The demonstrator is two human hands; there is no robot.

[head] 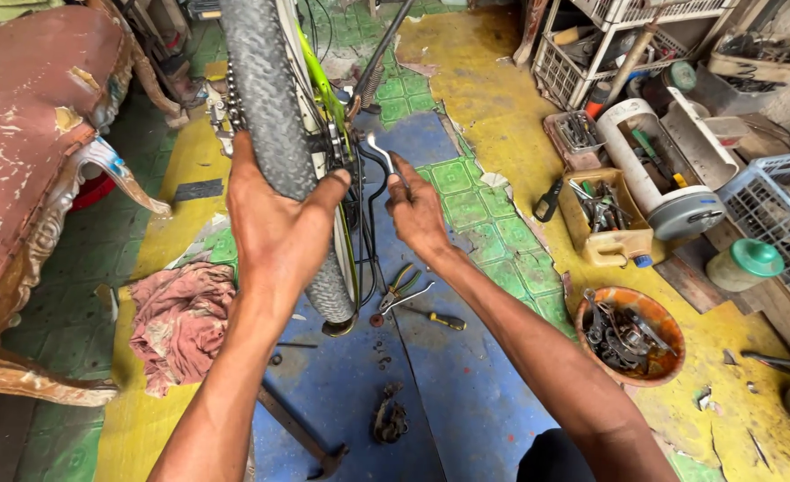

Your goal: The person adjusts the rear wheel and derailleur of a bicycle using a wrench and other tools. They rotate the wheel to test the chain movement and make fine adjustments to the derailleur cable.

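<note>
A bicycle wheel with a knobby black tyre (pixel 265 98) stands upright before me, with a lime-green frame tube (pixel 322 85) behind it. My left hand (pixel 274 223) grips the tyre from the front, thumb on its right side. My right hand (pixel 417 210) holds a slim metal wrench (pixel 384 156) that points up toward the brake area beside the rim. Black cables (pixel 366 232) hang between the two hands.
On the blue floor lie pliers (pixel 399 287), a screwdriver (pixel 446 320), a hammer (pixel 301 433) and a small metal part (pixel 389 419). A pink rag (pixel 181 321) lies left. An orange bowl of tools (pixel 671 326), yellow tool tubs (pixel 622 245) and crates stand right. A worn sofa (pixel 29 143) is left.
</note>
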